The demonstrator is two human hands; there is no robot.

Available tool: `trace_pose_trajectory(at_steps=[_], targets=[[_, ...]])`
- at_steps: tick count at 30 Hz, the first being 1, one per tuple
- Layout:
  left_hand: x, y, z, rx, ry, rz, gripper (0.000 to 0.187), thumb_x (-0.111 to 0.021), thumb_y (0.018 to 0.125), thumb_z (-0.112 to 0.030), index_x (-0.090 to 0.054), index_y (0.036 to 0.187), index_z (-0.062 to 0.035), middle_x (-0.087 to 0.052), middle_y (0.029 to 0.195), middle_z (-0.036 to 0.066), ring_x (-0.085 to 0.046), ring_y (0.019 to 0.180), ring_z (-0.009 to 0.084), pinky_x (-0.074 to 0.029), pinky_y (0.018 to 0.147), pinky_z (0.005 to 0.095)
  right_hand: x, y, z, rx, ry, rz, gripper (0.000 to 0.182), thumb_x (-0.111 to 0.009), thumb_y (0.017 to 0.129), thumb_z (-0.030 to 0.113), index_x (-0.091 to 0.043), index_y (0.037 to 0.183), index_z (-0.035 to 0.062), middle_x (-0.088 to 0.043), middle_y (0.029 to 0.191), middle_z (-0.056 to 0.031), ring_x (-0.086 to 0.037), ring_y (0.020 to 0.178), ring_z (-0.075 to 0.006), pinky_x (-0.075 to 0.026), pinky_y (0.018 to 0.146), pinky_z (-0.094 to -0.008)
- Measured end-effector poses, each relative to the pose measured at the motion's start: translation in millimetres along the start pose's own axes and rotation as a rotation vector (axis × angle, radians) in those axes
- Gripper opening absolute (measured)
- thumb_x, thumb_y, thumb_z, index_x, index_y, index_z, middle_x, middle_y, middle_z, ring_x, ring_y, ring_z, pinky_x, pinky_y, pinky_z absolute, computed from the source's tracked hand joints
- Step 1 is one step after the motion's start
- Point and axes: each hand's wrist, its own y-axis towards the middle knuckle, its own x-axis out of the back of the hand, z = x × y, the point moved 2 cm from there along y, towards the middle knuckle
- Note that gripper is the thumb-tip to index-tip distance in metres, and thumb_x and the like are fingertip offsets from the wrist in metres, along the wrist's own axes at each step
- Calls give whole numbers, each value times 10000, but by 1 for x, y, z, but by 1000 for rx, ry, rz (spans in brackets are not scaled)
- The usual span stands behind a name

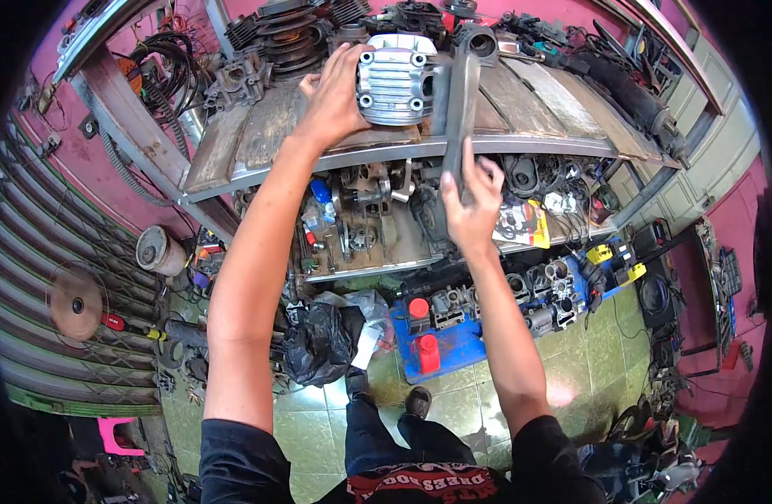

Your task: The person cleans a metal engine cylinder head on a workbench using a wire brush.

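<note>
A silver finned engine cylinder head (pixel 396 86) stands near the front edge of the upper wooden shelf (pixel 272 134). My left hand (pixel 334 99) grips its left side, with the fingers curled over the top corner. In my right hand (pixel 474 202) is a long flat grey tool (pixel 463 109), pinched at its narrow lower end and pointing upward. Its broad upper part, smeared by motion, is right at the head's right side. I cannot tell what kind of tool it is.
Greasy engine parts (pixel 289 38) line the back of the shelf. Below it, a lower shelf (pixel 386 239) holds more parts. On the tiled floor lie a blue tray (pixel 453 346) with red-capped bottles and a black plastic bag (pixel 319 344). A fan (pixel 77 307) stands at left.
</note>
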Motion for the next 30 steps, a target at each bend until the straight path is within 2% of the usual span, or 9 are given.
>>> trace_pose_trajectory(at_steps=[4, 8, 13, 16, 20, 22, 26, 28, 30], targets=[[3, -3, -1, 7, 12, -15, 1090, -943, 639, -300, -349, 1549, -210, -443, 1583, 98, -311, 1559, 299, -239, 1113, 574, -10, 32, 10, 45, 3, -10, 653, -750, 870, 108, -560, 1484, -10, -696, 784, -84, -645, 726, -215, -404, 1052, -442], [6, -5, 0, 11, 41, -20, 1100, -949, 628, -296, -353, 1550, -226, -449, 1585, 64, -322, 1555, 279, -241, 1109, 576, -12, -22, 14, 88, 47, 10, 688, -760, 833, 105, -555, 1468, -64, -701, 773, -90, -651, 721, -206, -408, 1069, -457], [7, -11, 9, 25, 11, -53, 1066, -938, 653, -297, -364, 1550, -239, -470, 1573, 39, -348, 1541, 268, -231, 1113, 572, -3, 27, 29, 74, 20, -31, 662, -763, 830, 90, -579, 1452, -43, -710, 764, -62, -638, 693, -203, -387, 1068, -468], [5, -11, 10, 75, 46, -27, 1061, -936, 654, -290, -367, 1548, -242, -469, 1573, 47, -355, 1537, 258, -226, 1116, 568, -14, 6, 33, 162, -47, 13, 664, -770, 821, 86, -583, 1442, -54, -726, 798, -71, -642, 700, -202, -395, 1062, -473], [6, -10, 12, 53, -11, -46, 1054, -942, 636, -271, -383, 1529, -235, -491, 1536, 73, -390, 1508, 276, -241, 1108, 579, -10, -50, 31, 20, 108, 72, 668, -762, 812, 47, -576, 1441, -75, -739, 825, -64, -684, 747, -194, -403, 1053, -462], [7, -8, 8, 49, 8, -36, 1057, -946, 625, -269, -389, 1523, -234, -501, 1522, 74, -402, 1496, 283, -252, 1109, 574, 0, -25, 32, 59, 95, 21, 658, -746, 831, 52, -565, 1449, -81, -738, 827, -65, -681, 750, -198, -405, 1051, -452], [7, -4, 6, 30, 14, -38, 1069, -959, 591, -273, -406, 1505, -235, -516, 1501, 63, -433, 1467, 291, -286, 1113, 549, -12, 13, 18, -107, 26, -4, 629, -726, 894, 83, -548, 1487, -32, -722, 821, -67, -643, 739, -204, -400, 1038, -410], [9, 1, 1, 31, 2, -37, 1055, -957, 592, -274, -417, 1496, -224, -521, 1494, 57, -445, 1455, 295, -298, 1116, 539, -23, -18, 10, -135, 129, -42, 635, -730, 901, 98, -543, 1497, -18, -733, 853, -72, -633, 827, -213, -405, 1033, -397], [10, 3, -4, 18, 7, -10, 1045, -952, 592, -272, -424, 1493, -213, -523, 1493, 63, -444, 1453, 294, -301, 1106, 537, -24, -71, 7, -382, 279, 34, 637, -742, 898, 111, -556, 1498, 9, -742, 951, -129, -580, 997, -224, -432, 1014, -379]])
